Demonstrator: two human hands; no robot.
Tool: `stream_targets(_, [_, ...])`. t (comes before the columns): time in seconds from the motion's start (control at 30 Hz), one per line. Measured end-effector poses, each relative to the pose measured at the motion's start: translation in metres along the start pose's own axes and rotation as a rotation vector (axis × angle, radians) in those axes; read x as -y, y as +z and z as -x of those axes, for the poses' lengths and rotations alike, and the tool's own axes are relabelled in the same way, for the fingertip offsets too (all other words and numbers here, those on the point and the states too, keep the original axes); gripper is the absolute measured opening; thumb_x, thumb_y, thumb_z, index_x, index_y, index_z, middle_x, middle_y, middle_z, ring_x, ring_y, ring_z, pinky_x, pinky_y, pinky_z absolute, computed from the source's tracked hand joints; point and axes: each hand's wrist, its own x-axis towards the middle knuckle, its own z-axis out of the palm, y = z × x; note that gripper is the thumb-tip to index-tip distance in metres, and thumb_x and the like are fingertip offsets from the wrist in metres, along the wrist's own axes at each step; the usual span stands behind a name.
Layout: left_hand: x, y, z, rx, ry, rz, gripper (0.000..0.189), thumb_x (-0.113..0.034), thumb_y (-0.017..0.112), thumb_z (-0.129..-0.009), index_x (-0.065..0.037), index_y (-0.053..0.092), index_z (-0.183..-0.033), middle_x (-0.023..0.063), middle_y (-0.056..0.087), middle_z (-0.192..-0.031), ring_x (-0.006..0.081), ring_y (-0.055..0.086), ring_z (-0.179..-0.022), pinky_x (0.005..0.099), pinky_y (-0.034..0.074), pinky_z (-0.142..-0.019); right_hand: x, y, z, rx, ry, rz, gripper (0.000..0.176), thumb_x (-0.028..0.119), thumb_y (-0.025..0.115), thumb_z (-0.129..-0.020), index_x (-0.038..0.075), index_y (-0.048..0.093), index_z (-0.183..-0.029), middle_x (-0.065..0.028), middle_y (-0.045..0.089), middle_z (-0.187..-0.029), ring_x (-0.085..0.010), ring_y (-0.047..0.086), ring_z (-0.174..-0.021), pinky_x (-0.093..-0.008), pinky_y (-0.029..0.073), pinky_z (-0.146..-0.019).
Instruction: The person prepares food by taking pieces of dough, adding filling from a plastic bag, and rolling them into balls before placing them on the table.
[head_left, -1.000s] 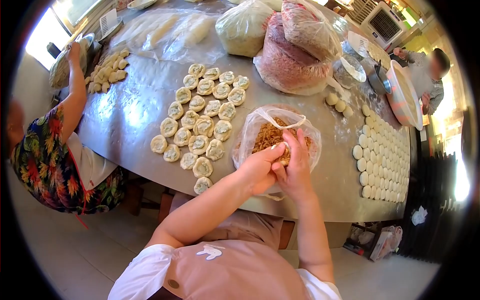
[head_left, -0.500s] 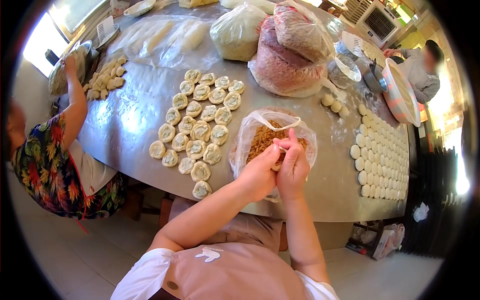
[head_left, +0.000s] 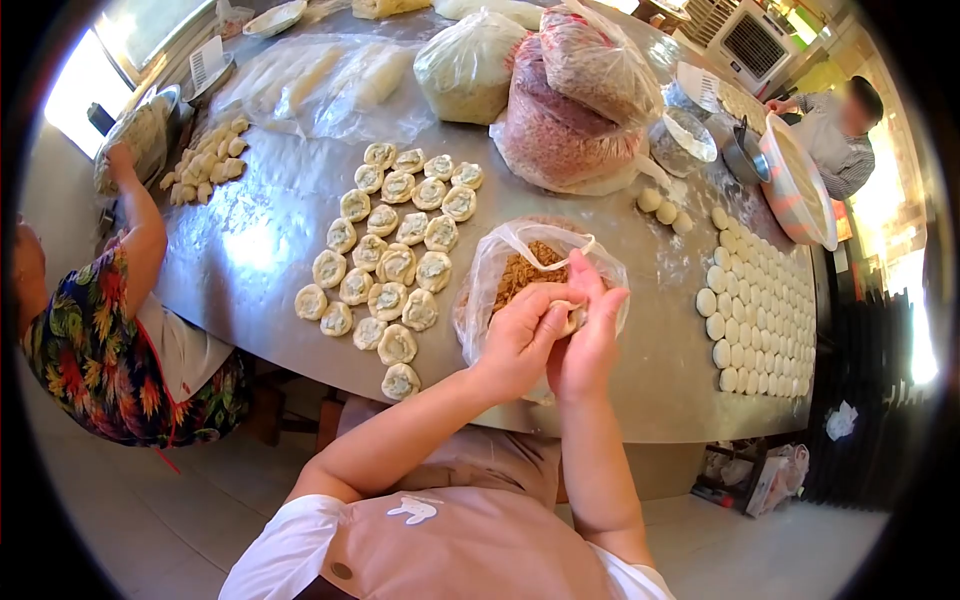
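My left hand [head_left: 521, 338] and my right hand [head_left: 588, 338] meet over a clear plastic bag [head_left: 477, 290] of brown, crumbly filling [head_left: 522, 273]. Between them is a small piece of dough [head_left: 573, 318], mostly hidden by my fingers. The left fingers pinch its edge, while the right hand cups it from the other side with its fingertips pointing up. Left of the bag, flat dough rounds topped with a pale filling [head_left: 396, 265] lie in loose rows.
Smooth white dough balls [head_left: 738, 320] fill the table's right side, with three more dough balls [head_left: 665, 207] nearby. Large bags of reddish filling [head_left: 570, 140] and pale filling [head_left: 465, 75] stand behind. A co-worker [head_left: 100, 330] reaches toward a bowl at left; another person [head_left: 840, 145] is far right.
My left fingers have shifted over the dough, and my right thumb has swung outward to the right. The co-worker's arm at left has moved lower. The view has shifted slightly.
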Motion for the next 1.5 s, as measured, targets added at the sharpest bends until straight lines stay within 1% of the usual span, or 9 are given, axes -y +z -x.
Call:
stream_targets(0.13, [0.003, -0.002, 0.000, -0.045, 0.182, -0.216, 0.034, -0.026, 0.044, -0.101, -0.008, 0.063, -0.122, 0.0153, 0.057, -0.124, 0.0305, 0.052, -0.114, 0.0399, 0.038, -0.100, -0.008, -0.001, 0.008, 0.124, -0.016, 0.105, 0.077, 0.056, 0.026, -0.101, -0.006, 0.024, -0.147, -0.0192, 0.029, -0.150, -0.0259, 0.029, -0.139, -0.0380, 0.022, -0.115])
stream_targets(0.3, [-0.005, 0.002, 0.002, -0.027, 0.257, -0.267, 0.072, -0.055, 0.016, -0.100, -0.002, 0.038, -0.144, 0.0182, 0.034, -0.149, 0.0325, 0.026, -0.140, 0.0454, 0.016, -0.114, -0.004, -0.002, 0.003, -0.072, -0.078, 0.329, 0.045, 0.035, 0.039, -0.104, -0.001, 0.062, -0.092, -0.0087, 0.068, -0.093, -0.0125, 0.060, -0.077, -0.0272, 0.048, -0.070])
stream_targets(0.53, [-0.004, 0.000, -0.016, 0.011, -0.068, 0.096, 0.080, -0.055, 0.022, -0.101, 0.010, 0.016, -0.148, 0.0212, 0.024, -0.152, 0.0306, 0.034, -0.137, 0.0370, 0.024, -0.114, 0.015, 0.001, 0.012, 0.044, -0.342, 1.094, 0.038, 0.030, 0.042, -0.103, 0.001, 0.056, -0.122, -0.0164, 0.065, -0.111, -0.0226, 0.064, -0.099, -0.0336, 0.049, -0.083])
stream_targets(0.87, [-0.013, 0.035, 0.000, -0.132, -0.216, 0.470, 0.041, -0.026, 0.050, -0.102, 0.000, 0.046, -0.133, 0.0067, 0.056, -0.120, 0.0122, 0.052, -0.108, 0.0270, 0.043, -0.093, 0.035, 0.015, -0.003, 0.195, -0.240, 0.282, 0.085, 0.065, 0.016, -0.097, -0.002, 0.019, -0.150, -0.0186, 0.009, -0.159, -0.0282, -0.003, -0.148, -0.0400, -0.002, -0.117])
stream_targets(1.03, [-0.012, 0.011, -0.009, -0.172, -0.396, 0.497, 0.025, -0.026, 0.058, -0.098, -0.006, 0.060, -0.084, -0.0017, 0.062, -0.071, 0.0019, 0.049, -0.060, 0.0190, 0.039, -0.053, 0.043, 0.046, 0.019, 0.102, -0.275, 0.242, 0.083, 0.063, 0.021, -0.098, -0.002, 0.018, -0.150, -0.0178, 0.005, -0.159, -0.0255, -0.006, -0.148, -0.0403, -0.003, -0.117])
stream_targets(1.13, [-0.017, 0.000, -0.017, -0.321, -0.273, 0.472, 0.030, -0.031, 0.055, -0.099, -0.006, 0.060, -0.083, -0.0010, 0.062, -0.072, 0.0031, 0.051, -0.062, 0.0196, 0.041, -0.055, 0.028, 0.008, 0.010, 0.146, -0.095, -0.099, 0.068, 0.050, 0.033, -0.102, -0.001, 0.025, -0.146, -0.0156, 0.026, -0.150, -0.0229, 0.019, -0.140, -0.0378, 0.013, -0.115])
stream_targets(1.2, [-0.014, -0.004, -0.016, -0.319, -0.179, 0.408, 0.037, -0.037, 0.051, -0.101, -0.003, 0.062, -0.090, 0.0014, 0.063, -0.075, 0.0071, 0.057, -0.076, 0.0241, 0.047, -0.078, 0.011, -0.001, 0.014, 0.288, -0.207, 0.527, 0.060, 0.043, 0.041, -0.102, -0.001, 0.030, -0.142, -0.0125, 0.040, -0.140, -0.0197, 0.038, -0.129, -0.0353, 0.028, -0.110])
stream_targets(1.3, [-0.012, -0.004, -0.015, -0.214, 0.107, 0.289, 0.037, -0.035, 0.048, -0.101, -0.002, 0.062, -0.109, 0.0051, 0.066, -0.095, 0.0115, 0.058, -0.098, 0.0321, 0.037, -0.107, 0.001, 0.014, 0.029, 0.138, -0.188, 0.519, 0.047, 0.041, 0.044, -0.102, 0.001, 0.044, -0.128, -0.0099, 0.053, -0.119, -0.0166, 0.051, -0.107, -0.0315, 0.042, -0.095])
stream_targets(1.5, [-0.044, -0.024, -0.006, -0.008, -0.365, 0.534, 0.039, -0.038, 0.049, -0.100, -0.005, 0.064, -0.113, 0.0067, 0.066, -0.108, 0.0116, 0.062, -0.081, 0.0258, 0.050, -0.074, 0.013, -0.006, 0.022, 0.343, 0.123, 0.445, 0.054, 0.050, 0.033, -0.102, 0.002, 0.055, -0.113, -0.0070, 0.059, -0.102, -0.0111, 0.057, -0.081, -0.0230, 0.047, -0.065])
